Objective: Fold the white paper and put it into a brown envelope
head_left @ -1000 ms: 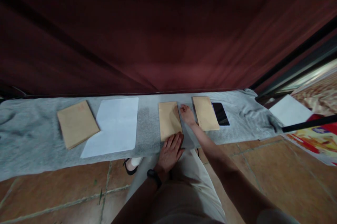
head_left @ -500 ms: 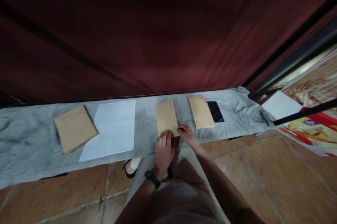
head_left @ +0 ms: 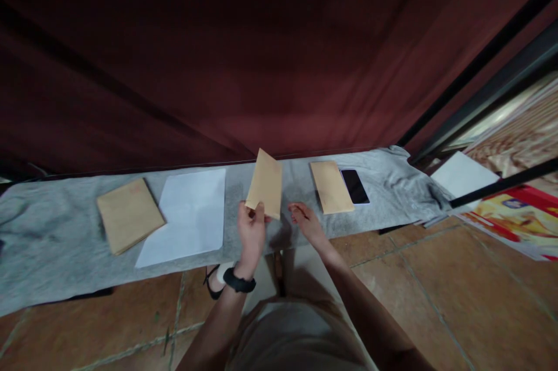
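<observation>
A long grey felt cloth [head_left: 52, 231] ran across the middle of the frame over the terracotta tile floor [head_left: 457, 278]. On it lay a tan paper envelope [head_left: 129, 214] at left, a white paper sheet [head_left: 189, 214] beside it, and, right of centre, another tan envelope [head_left: 331, 186] touching a black smartphone [head_left: 354, 186].
</observation>
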{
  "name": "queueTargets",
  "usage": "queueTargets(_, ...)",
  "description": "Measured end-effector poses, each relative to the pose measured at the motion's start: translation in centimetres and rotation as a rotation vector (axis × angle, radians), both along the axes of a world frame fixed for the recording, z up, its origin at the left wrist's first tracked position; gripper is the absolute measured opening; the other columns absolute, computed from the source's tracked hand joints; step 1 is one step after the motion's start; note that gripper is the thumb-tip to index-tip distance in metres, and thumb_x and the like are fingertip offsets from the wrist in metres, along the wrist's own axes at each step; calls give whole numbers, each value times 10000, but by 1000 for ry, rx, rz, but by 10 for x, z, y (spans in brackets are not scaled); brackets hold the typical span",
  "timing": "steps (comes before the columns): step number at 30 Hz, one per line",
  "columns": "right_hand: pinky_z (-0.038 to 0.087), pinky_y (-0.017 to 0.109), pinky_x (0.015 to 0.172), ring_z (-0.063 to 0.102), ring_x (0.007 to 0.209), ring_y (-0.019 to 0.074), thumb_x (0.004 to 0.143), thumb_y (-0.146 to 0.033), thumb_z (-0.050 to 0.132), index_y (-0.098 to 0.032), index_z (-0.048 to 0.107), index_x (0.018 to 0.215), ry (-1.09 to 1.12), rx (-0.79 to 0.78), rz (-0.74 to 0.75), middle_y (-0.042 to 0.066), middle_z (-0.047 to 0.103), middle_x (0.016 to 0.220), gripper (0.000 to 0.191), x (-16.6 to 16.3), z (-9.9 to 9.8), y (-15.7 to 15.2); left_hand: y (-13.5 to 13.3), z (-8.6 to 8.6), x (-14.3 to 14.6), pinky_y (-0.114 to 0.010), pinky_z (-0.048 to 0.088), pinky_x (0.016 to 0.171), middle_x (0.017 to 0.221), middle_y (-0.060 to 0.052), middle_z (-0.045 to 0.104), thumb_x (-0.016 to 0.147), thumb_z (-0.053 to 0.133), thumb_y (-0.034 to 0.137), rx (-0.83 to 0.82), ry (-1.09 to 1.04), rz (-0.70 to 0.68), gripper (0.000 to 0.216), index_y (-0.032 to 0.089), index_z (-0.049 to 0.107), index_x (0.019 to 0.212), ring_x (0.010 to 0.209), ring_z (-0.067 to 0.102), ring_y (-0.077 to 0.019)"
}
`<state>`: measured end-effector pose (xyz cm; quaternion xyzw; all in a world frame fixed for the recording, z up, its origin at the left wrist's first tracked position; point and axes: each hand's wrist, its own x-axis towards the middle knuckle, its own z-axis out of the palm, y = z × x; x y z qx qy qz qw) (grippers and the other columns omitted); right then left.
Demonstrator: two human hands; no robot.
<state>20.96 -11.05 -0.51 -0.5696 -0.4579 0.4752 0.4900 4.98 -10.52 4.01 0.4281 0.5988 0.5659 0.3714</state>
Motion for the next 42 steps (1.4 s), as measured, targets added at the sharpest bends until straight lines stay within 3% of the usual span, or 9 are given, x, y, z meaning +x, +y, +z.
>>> queueTargets(2,573,275,653,674,767,172,904,-515,610,-241,727,996,52,-62,-12,45,751,950,312,2,-9,-5,0,-7,2,-253,567,585,896,-19,720,813,765,419,-34,-335,3,347,195,575,999,637,668,-131)
queueTargets(4,585,278,634,685,739,171,868,-559,652,-227,724,981,127,-136,-15,52,756,940,358,1,-17,-10,-4,-20,7,-258,597,638,889,-12,729,717,845,360,-124,-542,-13,402,184,609,989,649,678,-120)
queueTargets(8,601,290,620,701,672,171,766,-628,748,-187,680,889,296,-226,-16,60,752,828,462,-5,-22,-16,-14,-46,16,-259,616,724,846,4,737,698,840,208,-295,-682,-7,302,191,630,915,665,701,-108)
queueTargets(15,571,255,518,658,517,140,756,-538,770,-187,638,799,281,-346,-84,18,715,667,377,-3,-29,-21,-21,-63,8,-334,625,663,707,-38,711,733,836,220,-422,-602,-54,283,171,577,836,626,729,-187)
queueTargets(22,572,255,517,649,511,145,823,-453,683,-215,626,784,209,-367,-91,1,710,654,247,-5,-36,-13,-25,-71,-2,-319,619,699,729,23,704,717,811,305,-324,-502,6,373,208,536,949,657,729,-160)
queueTargets(30,528,229,458,608,472,132,870,-378,663,-218,618,774,70,-423,-37,-17,669,598,192,0,-33,4,-2,-70,-8,-265,557,514,663,39,656,761,740,338,-335,-237,-28,348,209,501,979,519,681,-157)
queueTargets(35,470,222,402,560,414,123,897,-299,619,-218,619,765,-36,-451,7,-27,641,540,154,7,-34,4,-5,-71,-9,-225,477,418,591,71,621,760,713,269,-395,-178,-56,311,217,488,969,413,613,-144)
queueTargets(42,422,238,399,536,393,125,873,-308,655,-242,636,714,-178,-427,33,-23,636,510,173,11,-36,4,-11,-63,-14,-215,355,362,535,99,570,784,695,201,-429,-43,-17,384,224,529,1130,338,523,-143)
